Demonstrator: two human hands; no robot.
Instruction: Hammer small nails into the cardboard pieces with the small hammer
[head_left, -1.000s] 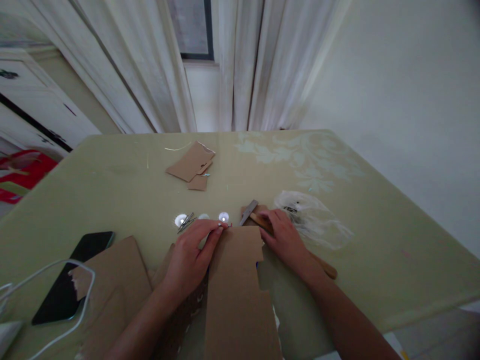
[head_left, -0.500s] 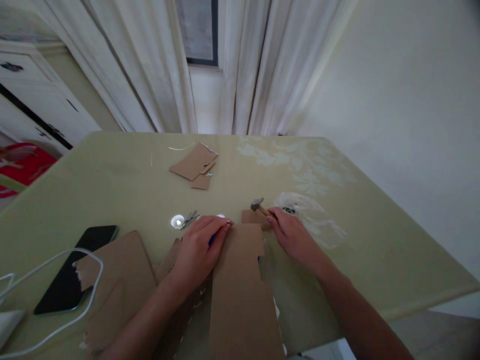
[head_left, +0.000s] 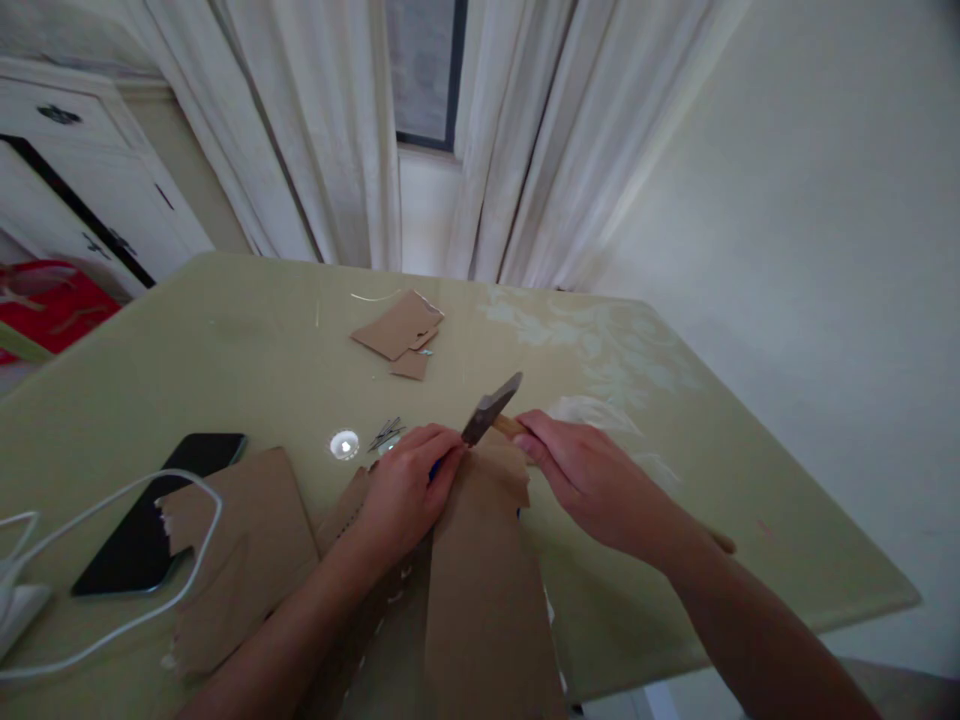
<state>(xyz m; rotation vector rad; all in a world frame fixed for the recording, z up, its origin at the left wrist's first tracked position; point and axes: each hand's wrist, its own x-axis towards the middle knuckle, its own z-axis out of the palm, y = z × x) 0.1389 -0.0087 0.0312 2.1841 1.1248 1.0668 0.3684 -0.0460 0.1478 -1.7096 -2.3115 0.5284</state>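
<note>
My right hand (head_left: 581, 470) is closed around the wooden handle of a hammer (head_left: 491, 408), whose handle end shows beyond my forearm. The metal head is tilted and sits right at my left fingertips. My left hand (head_left: 412, 490) pinches what looks like a nail at the far end of a long brown cardboard piece (head_left: 487, 600); the hammer head mostly hides it. Something blue shows beneath the left thumb. Several loose nails (head_left: 386, 433) lie just beyond that hand, beside a small shiny round dish (head_left: 344, 444).
Torn cardboard (head_left: 251, 550) lies on the left over a black phone (head_left: 161, 515), with a white cable (head_left: 214, 530) looping across. Cardboard scraps (head_left: 401, 328) lie farther back. A clear plastic bag (head_left: 600, 413) is behind my right hand on the green-covered table (head_left: 787, 540).
My right hand has brought the hammer left and turned it, so its head now meets my left fingertips. The left hand keeps its pinch. The whole view has shifted slightly.
</note>
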